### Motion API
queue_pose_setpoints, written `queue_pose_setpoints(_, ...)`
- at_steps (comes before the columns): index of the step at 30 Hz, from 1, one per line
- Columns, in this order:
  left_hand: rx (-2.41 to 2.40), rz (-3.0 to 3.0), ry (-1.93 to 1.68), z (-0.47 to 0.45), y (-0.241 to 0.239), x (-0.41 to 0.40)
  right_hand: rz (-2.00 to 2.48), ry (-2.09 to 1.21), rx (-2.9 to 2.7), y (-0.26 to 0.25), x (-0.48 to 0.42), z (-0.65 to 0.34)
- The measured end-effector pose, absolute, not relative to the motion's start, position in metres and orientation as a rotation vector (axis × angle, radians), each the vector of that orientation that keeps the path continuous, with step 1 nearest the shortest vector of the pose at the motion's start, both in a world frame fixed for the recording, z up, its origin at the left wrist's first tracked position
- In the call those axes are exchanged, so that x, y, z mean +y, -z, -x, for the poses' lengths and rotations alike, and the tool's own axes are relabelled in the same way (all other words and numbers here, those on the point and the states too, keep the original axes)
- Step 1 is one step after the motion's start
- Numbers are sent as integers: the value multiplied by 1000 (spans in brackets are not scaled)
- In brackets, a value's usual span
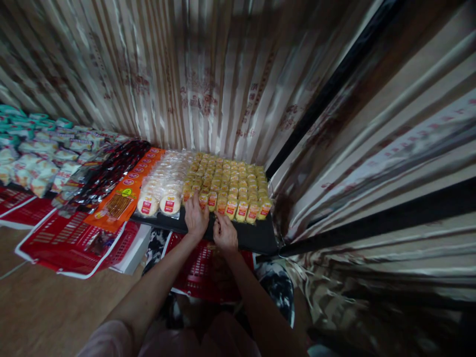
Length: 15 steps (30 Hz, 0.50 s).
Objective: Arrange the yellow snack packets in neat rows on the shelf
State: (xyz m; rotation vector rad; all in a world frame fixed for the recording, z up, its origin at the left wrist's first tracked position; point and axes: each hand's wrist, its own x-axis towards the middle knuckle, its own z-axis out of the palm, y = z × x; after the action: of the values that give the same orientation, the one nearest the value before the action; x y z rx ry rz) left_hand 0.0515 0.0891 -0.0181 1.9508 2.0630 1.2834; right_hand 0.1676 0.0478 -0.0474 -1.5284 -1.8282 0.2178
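Note:
A dark shelf (256, 237) carries rows of small yellow snack packets (230, 183) with red labels, and beside them rows of round pale cakes (165, 186) in clear wrap. My left hand (196, 218) rests at the front row of yellow packets, fingers curled on one of them. My right hand (225, 233) sits just to its right at the shelf's front edge, fingers bent and pinched near the packets; what it holds is hidden.
Orange packets (124, 196), dark red wrapped snacks (111, 171) and white and teal bags (33, 158) lie to the left. Red plastic baskets (70, 243) stand below on a wooden floor (40, 307). Striped shiny curtains (208, 74) hang behind and to the right.

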Motion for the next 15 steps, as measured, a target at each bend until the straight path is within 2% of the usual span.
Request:
queue_pose_setpoints(9,1896,-1916,-1456,-49,32,88,1507,-210,-1811,47,47,-166)
queue_pose_setpoints(15,1951,-1943,-1353,-44,40,75,1520,-171,-1827,46,46,-166)
